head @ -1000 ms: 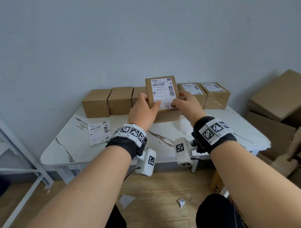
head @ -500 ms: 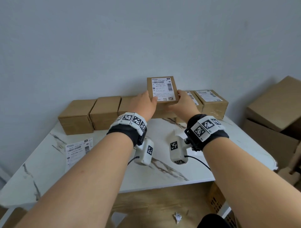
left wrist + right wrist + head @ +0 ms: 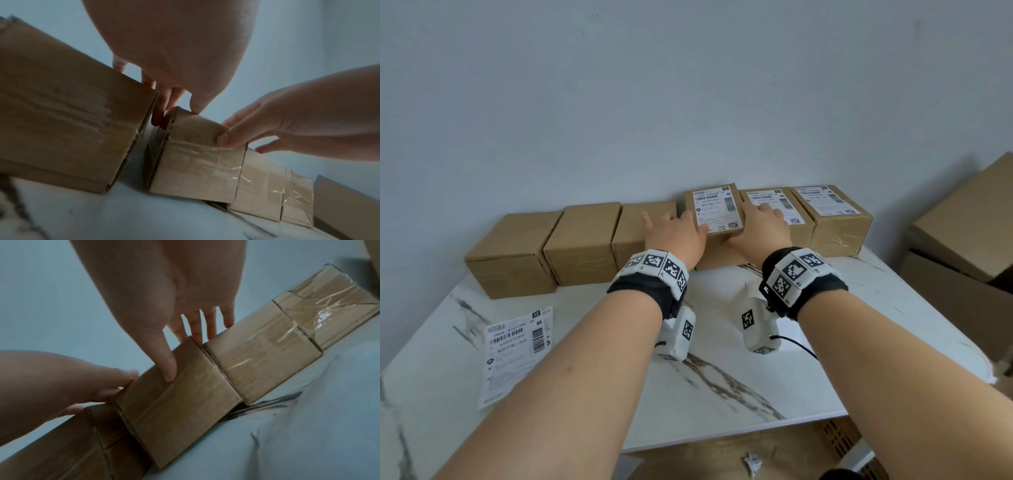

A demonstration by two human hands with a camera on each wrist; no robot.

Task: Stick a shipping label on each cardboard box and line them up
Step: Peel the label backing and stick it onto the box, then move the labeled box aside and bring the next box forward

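Six brown cardboard boxes line the wall on the white marble table. The three at the left are bare and the three at the right carry labels. Both hands hold the middle labelled box, which stands slightly forward of the row. My left hand has its thumb on the top edge and its fingers down in the gap beside the bare box. My right hand has its thumb on the front face and its fingers at the seam with the neighbouring labelled box.
A loose shipping label lies flat at the table's front left. Large cardboard boxes are stacked on the floor to the right of the table. A crumpled scrap of paper lies on the wooden floor below the front edge.
The labelled box was raised and tilted towards me; both hands have carried it back and down into the gap in the row. The view has moved closer to the table.
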